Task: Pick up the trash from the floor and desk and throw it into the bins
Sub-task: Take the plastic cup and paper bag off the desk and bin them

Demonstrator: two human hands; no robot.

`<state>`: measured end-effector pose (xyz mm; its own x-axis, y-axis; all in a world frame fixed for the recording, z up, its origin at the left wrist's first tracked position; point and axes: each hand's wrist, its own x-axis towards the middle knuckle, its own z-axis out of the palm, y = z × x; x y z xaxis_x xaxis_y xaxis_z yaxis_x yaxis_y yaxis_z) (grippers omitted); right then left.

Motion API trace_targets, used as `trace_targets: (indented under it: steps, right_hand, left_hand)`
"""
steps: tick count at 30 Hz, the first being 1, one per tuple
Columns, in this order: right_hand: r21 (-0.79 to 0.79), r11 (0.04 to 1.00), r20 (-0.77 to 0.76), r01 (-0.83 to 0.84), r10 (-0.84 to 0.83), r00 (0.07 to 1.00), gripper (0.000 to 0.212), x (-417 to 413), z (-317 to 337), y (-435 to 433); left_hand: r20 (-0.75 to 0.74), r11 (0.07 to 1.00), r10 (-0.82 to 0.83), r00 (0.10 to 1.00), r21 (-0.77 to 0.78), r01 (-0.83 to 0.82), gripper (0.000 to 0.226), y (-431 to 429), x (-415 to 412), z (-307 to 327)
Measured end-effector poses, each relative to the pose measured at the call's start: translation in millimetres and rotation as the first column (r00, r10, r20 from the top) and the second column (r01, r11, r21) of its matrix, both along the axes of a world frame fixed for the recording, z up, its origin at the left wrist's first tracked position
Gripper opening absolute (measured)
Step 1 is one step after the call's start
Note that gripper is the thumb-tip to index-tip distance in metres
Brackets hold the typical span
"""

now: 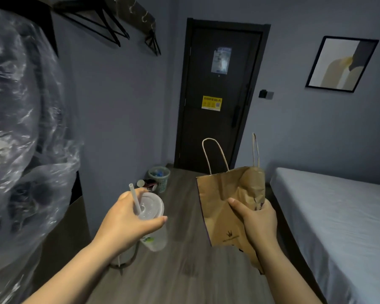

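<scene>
Plastic cup (151, 213) with lid and straw (134, 197) held above wooden floor (184, 275), left hand (127, 224) curled round its upper wall, brown paper bag (219, 198) gripped by right hand (258, 224), thumb across front, mesh bin (160, 177) on floor by wall near door (219, 132).

I hold a cup (151, 208) in my left hand (123, 223), a paper bag (219, 194) in my right hand (259, 224). Ahead, a bin (162, 183) stands on the floor (184, 270) left of the door (219, 128); the bed (338, 216) lies to my right.
</scene>
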<state>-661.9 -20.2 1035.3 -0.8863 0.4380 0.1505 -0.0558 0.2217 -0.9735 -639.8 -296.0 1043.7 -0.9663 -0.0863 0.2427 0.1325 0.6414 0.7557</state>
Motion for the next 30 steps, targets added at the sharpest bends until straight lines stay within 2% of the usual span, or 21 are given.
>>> trace_targets:
  steps: [4,10,15,20,26,30]
  right_hand:
    - [-0.014,1.000,0.031,-0.004,0.005,1.000,0.041,-67.2,-5.7,0.6]
    - [-0.037,0.999,0.044,-0.028,0.029,0.999,0.039,-190.1,-24.6,16.5]
    - [-0.043,0.996,0.028,-0.084,0.085,0.996,0.038,-311.0,-28.8,36.8]
    - [-0.030,0.986,0.077,-0.165,0.167,0.983,0.032,-422.5,-25.2,50.4]
    - [0.010,0.974,0.183,-0.227,0.221,0.958,0.036,-539.9,-49.0,42.2]
    - [0.031,0.961,0.248,-0.274,0.258,0.934,0.044,-620.3,-67.4,23.2]
  left_hand:
    - [0.030,1.000,-0.012,0.999,0.013,0.011,0.073,8.0,-76.1,-4.2]
    - [0.039,1.000,-0.024,0.999,-0.003,0.024,0.074,23.9,-195.5,-21.0]
    - [0.040,0.998,0.055,0.998,0.003,-0.055,0.071,39.6,-302.2,-20.0]
    - [0.076,0.990,0.133,0.988,0.030,-0.136,0.051,47.8,-391.1,-17.5]
    - [0.133,0.980,0.194,0.972,0.028,-0.199,0.058,38.9,-489.1,-37.9]
    - [0.138,0.976,0.199,0.970,0.058,-0.209,0.047,19.2,-567.3,-53.9]
